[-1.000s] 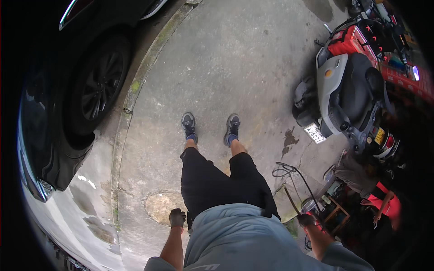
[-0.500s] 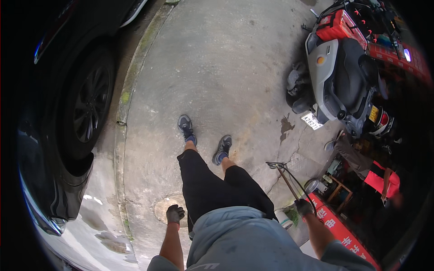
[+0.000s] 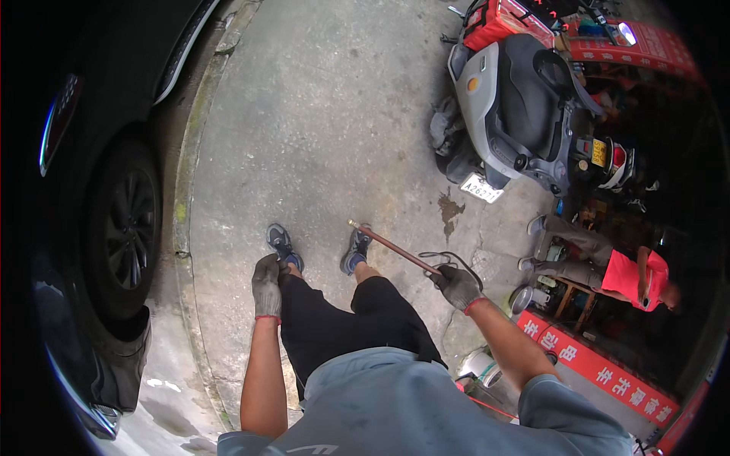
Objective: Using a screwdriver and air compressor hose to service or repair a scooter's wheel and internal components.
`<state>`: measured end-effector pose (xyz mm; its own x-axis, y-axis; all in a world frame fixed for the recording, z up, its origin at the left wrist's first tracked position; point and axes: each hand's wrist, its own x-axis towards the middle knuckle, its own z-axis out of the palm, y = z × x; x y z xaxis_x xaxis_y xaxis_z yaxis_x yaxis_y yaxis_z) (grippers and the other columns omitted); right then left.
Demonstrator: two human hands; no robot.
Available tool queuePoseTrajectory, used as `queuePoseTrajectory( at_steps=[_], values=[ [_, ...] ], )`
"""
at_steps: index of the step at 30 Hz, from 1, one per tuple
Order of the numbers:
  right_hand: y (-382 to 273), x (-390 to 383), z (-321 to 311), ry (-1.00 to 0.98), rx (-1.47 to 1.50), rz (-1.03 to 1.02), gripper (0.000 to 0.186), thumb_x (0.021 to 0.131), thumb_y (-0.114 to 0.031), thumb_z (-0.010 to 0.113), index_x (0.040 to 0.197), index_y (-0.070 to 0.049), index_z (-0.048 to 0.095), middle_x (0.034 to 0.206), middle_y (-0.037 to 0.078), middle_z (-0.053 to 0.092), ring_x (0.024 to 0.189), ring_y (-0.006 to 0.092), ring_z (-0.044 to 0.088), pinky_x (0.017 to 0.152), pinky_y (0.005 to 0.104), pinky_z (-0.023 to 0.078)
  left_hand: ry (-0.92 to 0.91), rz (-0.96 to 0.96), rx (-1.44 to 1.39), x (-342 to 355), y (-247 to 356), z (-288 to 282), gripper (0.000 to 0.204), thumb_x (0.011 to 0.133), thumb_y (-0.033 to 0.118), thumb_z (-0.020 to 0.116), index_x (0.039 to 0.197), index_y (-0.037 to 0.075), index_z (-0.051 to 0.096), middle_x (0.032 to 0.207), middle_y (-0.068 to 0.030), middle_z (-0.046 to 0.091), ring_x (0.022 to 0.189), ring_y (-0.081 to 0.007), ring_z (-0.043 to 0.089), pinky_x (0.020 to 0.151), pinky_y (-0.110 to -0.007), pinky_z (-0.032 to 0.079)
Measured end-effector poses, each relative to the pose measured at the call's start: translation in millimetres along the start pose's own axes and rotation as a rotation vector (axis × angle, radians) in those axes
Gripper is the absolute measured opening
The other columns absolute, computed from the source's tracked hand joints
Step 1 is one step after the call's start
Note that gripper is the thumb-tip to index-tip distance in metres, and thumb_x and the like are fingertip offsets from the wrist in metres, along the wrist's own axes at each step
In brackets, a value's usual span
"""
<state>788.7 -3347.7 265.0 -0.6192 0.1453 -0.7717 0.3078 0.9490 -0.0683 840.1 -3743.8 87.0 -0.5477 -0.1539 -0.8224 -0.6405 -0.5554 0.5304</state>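
My right hand (image 3: pixel 458 288), in a grey work glove with a red cuff, grips a slim brown spray wand (image 3: pixel 395 248) near its rear end. The wand slants up and left; its brass-coloured tip (image 3: pixel 351 223) shows over my right shoe (image 3: pixel 356 247). A thin black hose (image 3: pixel 464 262) loops beside the hand; where it joins is hidden. My left hand (image 3: pixel 267 286), in a matching glove, hangs beside my left thigh with loosely bent fingers and nothing visible in it. My left shoe (image 3: pixel 284 247) stands on the concrete.
A dark car (image 3: pixel 122 228) stands at left beyond a low kerb (image 3: pixel 184 190). At upper right a grey scooter (image 3: pixel 502 106) carries a red box (image 3: pixel 506 23). A person in a red shirt (image 3: pixel 635 277) stands near a red sign (image 3: pixel 601 365) at right. A white bucket (image 3: pixel 480 366) sits below my right forearm.
Both my hands have come up and forward. The wand has swung leftward, its tip now in front of my right shoe. The scooter has shifted left and up in view.
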Motion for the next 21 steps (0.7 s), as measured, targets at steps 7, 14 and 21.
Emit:
queuePoseTrajectory(
  at_steps=[7,14,21],
  values=[
    [-40,11,-24,-0.089,-0.132,-0.274,0.035,0.091,-0.041,0.056,0.096,-0.008,0.065,0.081,0.021,0.065,0.08,0.0409,0.062,0.072,0.0478,0.048,-0.511,-0.421,-0.373,-61,-23,188,0.043,0.095,0.04,0.056,0.119,0.004,0.05,0.109,-0.0161,0.061,0.107,-0.0314,0.06,0.094,-0.052,0.047],
    [40,95,-146,0.652,-0.166,-0.59,0.036,0.081,-0.02,0.068,0.112,-0.003,0.061,0.108,0.02,0.062,0.099,0.0391,0.058,0.087,0.0453,0.046,-0.017,-0.371,-0.878,-55,-86,269,0.034,0.102,0.037,0.042,0.084,0.008,0.045,0.063,-0.0035,0.042,0.06,-0.023,0.048,0.079,-0.052,0.05],
    [100,184,-264,0.738,-0.921,-0.26,0.029,0.084,-0.032,0.058,0.094,-0.006,0.067,0.092,0.018,0.066,0.089,0.0361,0.063,0.081,0.0459,0.048,0.232,-0.343,-1.004,-40,-137,256,0.032,0.103,0.034,0.039,0.085,0.008,0.046,0.062,-0.0035,0.042,0.058,-0.0222,0.049,0.076,-0.052,0.053]
  ],
)
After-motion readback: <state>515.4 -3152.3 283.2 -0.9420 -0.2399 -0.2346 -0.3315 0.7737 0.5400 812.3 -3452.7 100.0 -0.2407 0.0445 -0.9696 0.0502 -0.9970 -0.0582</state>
